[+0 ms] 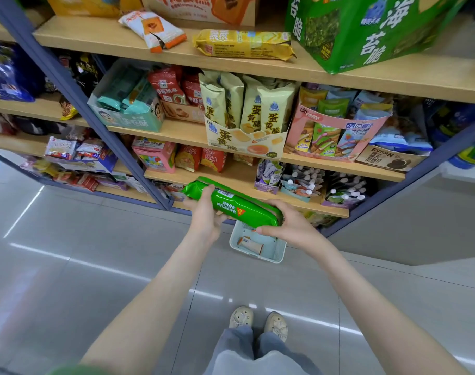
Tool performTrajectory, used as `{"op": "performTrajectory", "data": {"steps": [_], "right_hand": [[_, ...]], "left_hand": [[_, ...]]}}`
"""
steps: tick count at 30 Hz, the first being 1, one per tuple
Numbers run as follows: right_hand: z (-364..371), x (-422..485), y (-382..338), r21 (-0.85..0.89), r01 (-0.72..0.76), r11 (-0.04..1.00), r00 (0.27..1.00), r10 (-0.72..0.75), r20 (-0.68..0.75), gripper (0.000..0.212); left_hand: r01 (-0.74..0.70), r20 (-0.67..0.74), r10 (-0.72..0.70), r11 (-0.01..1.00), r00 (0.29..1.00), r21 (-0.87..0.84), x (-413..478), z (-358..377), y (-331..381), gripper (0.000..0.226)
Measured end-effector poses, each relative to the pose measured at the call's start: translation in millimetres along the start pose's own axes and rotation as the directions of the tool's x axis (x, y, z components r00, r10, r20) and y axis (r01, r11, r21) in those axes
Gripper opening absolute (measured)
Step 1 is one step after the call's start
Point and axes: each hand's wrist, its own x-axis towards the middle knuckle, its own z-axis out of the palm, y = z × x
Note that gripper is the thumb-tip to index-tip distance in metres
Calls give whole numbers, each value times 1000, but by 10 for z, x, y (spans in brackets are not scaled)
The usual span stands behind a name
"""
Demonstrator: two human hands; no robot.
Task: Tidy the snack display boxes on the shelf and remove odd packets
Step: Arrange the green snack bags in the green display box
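Glossy grey floor tiles (82, 266) fill the lower half of the frame, and a shelf unit (339, 166) of pale wooden boards on a blue-grey metal frame fills the upper half.

Both hands hold one green packet (239, 207) at centre frame, level with the lowest boards. The left hand (206, 212) grips the packet's left end with its fingers curled over the top. The right hand (290, 226) grasps the right end, thumb along the lower edge. The packet slants down to the right and hangs above one small pale basket (274, 253) that stands on the floor just in front of the bottom board. One white and orange packet (251, 244) lies inside it.

On the top board, two loose packets lie flat: a white one with orange ends (152, 29) at upper left and a yellow one (244, 44) just right of it. A big green box (352, 31) stands near them at upper right.

The board below carries three open display boxes in a row. A teal box (128, 117) is on the left. A cream box (247, 142) in the middle holds four upright cream packets, its front at the board's edge. A pink box (336, 136) is on the right.

Open floor stretches left of the basket and down to two pale shoes (258, 320) at bottom centre.
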Motion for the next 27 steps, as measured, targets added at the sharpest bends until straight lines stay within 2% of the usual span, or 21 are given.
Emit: {"op": "performTrajectory", "data": {"steps": [2,5,9,13,17,22,27], "right_hand": [[-6,-26,-10,28,41,999,998,-40,-43,66],[4,-70,-12,30,132,991,989,-130,-65,74],[-69,-140,10,174,233,957,972,-225,-65,77],[-139,-156,-2,407,164,898,983,-117,-139,77],[-154,-143,-16,561,79,824,996,-46,-72,76],[-212,-148,-29,524,146,839,987,-91,-129,72],[-313,-196,-15,466,246,850,967,-182,-179,67]], "left_hand": [[71,52,-71,997,996,5,-54,17,-53,51],[184,172,-216,965,961,185,-146,77,-164,65],[215,154,-240,964,959,159,-159,117,-133,53],[256,160,-270,961,949,101,-174,138,-58,27],[248,239,-244,969,940,14,-234,173,-34,12],[249,275,-225,967,935,-55,-298,248,-29,15],[236,307,-227,972,924,10,-344,311,-60,27]]}}
